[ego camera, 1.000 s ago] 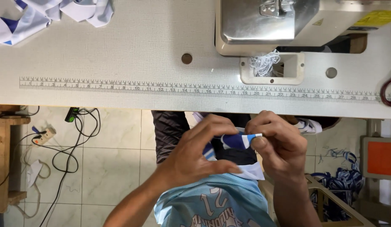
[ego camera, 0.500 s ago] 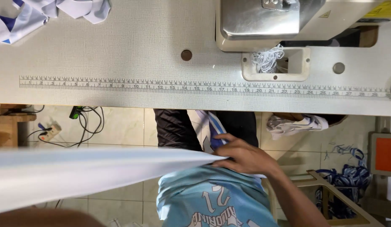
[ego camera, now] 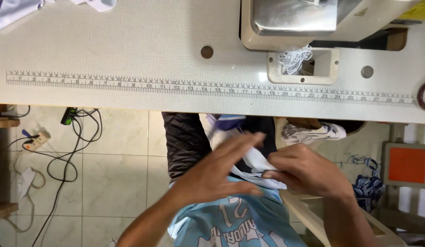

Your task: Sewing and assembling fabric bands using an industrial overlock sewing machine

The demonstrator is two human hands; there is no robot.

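Over my lap, my right hand (ego camera: pixel 308 173) is closed on a white and blue fabric piece (ego camera: pixel 254 161), pinching its edge near the middle of the view. My left hand (ego camera: pixel 217 171) hovers just left of it with fingers spread flat, touching or nearly touching the fabric and gripping nothing. Both hands are below the near edge of the white sewing table (ego camera: pixel 130 50). My light blue shirt (ego camera: pixel 235 219) shows beneath the hands.
A sewing machine (ego camera: pixel 290 20) stands at the table's far right, with white thread (ego camera: pixel 292 59) in the opening below it. A printed ruler strip (ego camera: pixel 176 87) runs along the table. Cables and a power strip (ego camera: pixel 36 139) lie on the tiled floor left. An orange-panelled box (ego camera: pixel 406 164) sits right.
A long white strip that stretched across the view to the left half a second ago is gone. My left hand has come back in and now hovers open beside the right hand.
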